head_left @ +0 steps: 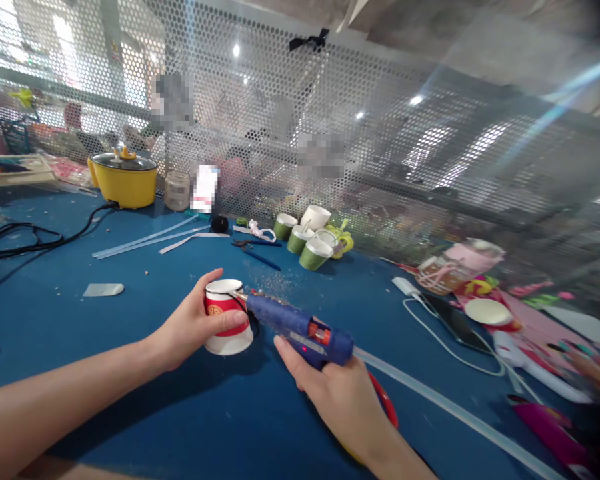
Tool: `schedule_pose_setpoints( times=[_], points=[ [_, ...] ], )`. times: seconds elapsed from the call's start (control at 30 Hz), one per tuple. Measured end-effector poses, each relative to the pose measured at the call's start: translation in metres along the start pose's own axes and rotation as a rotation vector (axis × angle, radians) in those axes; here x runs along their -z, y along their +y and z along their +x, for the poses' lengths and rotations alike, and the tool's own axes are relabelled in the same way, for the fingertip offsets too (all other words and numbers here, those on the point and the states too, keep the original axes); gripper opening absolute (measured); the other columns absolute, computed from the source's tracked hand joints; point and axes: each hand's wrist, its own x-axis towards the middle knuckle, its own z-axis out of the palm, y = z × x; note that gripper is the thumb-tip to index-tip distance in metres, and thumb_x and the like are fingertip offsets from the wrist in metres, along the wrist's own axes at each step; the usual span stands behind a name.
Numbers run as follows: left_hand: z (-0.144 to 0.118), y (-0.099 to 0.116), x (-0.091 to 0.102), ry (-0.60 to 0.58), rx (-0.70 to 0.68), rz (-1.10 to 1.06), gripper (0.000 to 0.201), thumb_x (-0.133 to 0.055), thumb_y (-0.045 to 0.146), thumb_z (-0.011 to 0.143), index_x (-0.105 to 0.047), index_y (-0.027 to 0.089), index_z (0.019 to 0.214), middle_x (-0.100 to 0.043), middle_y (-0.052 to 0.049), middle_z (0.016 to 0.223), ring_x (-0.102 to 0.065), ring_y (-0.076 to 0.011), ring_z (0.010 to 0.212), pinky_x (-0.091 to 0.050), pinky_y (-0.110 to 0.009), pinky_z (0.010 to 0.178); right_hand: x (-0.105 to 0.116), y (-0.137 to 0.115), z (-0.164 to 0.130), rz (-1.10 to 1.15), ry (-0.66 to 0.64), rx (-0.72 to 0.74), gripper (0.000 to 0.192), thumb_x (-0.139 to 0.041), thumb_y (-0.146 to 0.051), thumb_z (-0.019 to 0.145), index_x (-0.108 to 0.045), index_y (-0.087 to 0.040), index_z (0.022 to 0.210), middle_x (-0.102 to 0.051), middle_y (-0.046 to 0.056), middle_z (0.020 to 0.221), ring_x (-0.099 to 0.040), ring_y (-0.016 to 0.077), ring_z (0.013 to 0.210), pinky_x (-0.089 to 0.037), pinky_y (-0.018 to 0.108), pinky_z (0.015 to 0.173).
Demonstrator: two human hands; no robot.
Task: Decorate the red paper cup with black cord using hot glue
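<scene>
A white paper cup with a red band [229, 341] stands upside down on the blue table, and my left hand [203, 320] is closed around its side. A dark cord runs near the cup's upper end and down its right side. My right hand [337, 393] grips a blue hot glue gun [295, 323], with a small red light lit on its body. The gun's metal nozzle points left and meets the cup's upper edge; whether it touches, I cannot tell. From the gun's back a long clear glue stick [430, 393] runs to the lower right.
Behind the cup lie blue-handled pliers [260, 252], several glue sticks [145, 238] and several small green-and-white cups [316, 253]. A yellow electric pot [125, 180] and glass jar [177, 191] stand back left. Right are a phone [457, 323] and a white cable. A perforated metal screen [260, 133] borders the table.
</scene>
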Motion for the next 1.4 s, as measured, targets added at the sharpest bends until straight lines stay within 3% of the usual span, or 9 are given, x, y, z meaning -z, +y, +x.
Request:
schedule_pose_setpoints(
  times=[0.4, 0.6, 0.77, 0.97, 1.4],
  points=[
    [0.0006, -0.0011, 0.0007, 0.012, -0.003, -0.013, 0.086, -0.073, 0.028, 0.060, -0.024, 0.020, 0.131, -0.058, -0.011, 0.110, -0.058, -0.0230, 0.093, -0.044, -0.036, 0.084, -0.0005, 0.0033, -0.0003, 0.023, 0.013, 0.033, 0.022, -0.054, -0.041, 0.074, -0.064, -0.022, 0.067, -0.058, -0.002, 0.044, -0.054, 0.0152, 0.038, -0.047, 0.026, 0.043],
    [-0.0002, 0.0021, 0.0007, -0.074, 0.072, -0.190, 0.081, -0.073, 0.023, 0.061, -0.028, 0.019, 0.128, -0.061, -0.011, 0.104, -0.060, -0.0220, 0.089, -0.044, -0.036, 0.083, 0.0028, 0.0001, 0.0000, 0.080, 0.022, -0.028, 0.031, -0.051, -0.039, 0.077, -0.057, -0.021, 0.052, -0.047, -0.004, 0.033, -0.048, 0.0125, 0.033, -0.043, 0.023, 0.039],
    [-0.0009, 0.0041, 0.0007, -0.130, 0.120, -0.297, 0.077, -0.074, 0.023, 0.061, -0.032, 0.018, 0.125, -0.063, -0.011, 0.102, -0.061, -0.0224, 0.088, -0.043, -0.037, 0.084, 0.0007, 0.0026, -0.0003, 0.108, 0.044, -0.025, 0.028, -0.051, -0.039, 0.076, -0.059, -0.021, 0.055, -0.050, -0.003, 0.036, -0.052, 0.0149, 0.038, -0.042, 0.024, 0.040],
    [-0.0005, 0.0044, 0.0007, -0.146, 0.110, -0.323, 0.074, -0.074, 0.020, 0.061, -0.033, 0.018, 0.123, -0.062, -0.011, 0.104, -0.060, -0.0216, 0.087, -0.042, -0.038, 0.084, -0.0018, 0.0034, -0.0004, 0.073, 0.070, -0.001, 0.022, -0.053, -0.038, 0.074, -0.063, -0.022, 0.062, -0.056, -0.001, 0.043, -0.061, 0.0200, 0.055, -0.045, 0.026, 0.047],
    [0.0032, 0.0015, 0.0043, -0.225, 0.066, -0.318, 0.057, -0.076, 0.023, 0.057, -0.045, 0.016, 0.105, -0.064, -0.008, 0.089, -0.061, -0.0222, 0.082, -0.044, -0.037, 0.078, 0.0027, 0.0082, 0.0008, 0.058, 0.032, 0.059, 0.021, -0.053, -0.035, 0.075, -0.062, -0.023, 0.061, -0.052, -0.002, 0.038, -0.059, 0.0188, 0.049, -0.044, 0.026, 0.047]
  ],
)
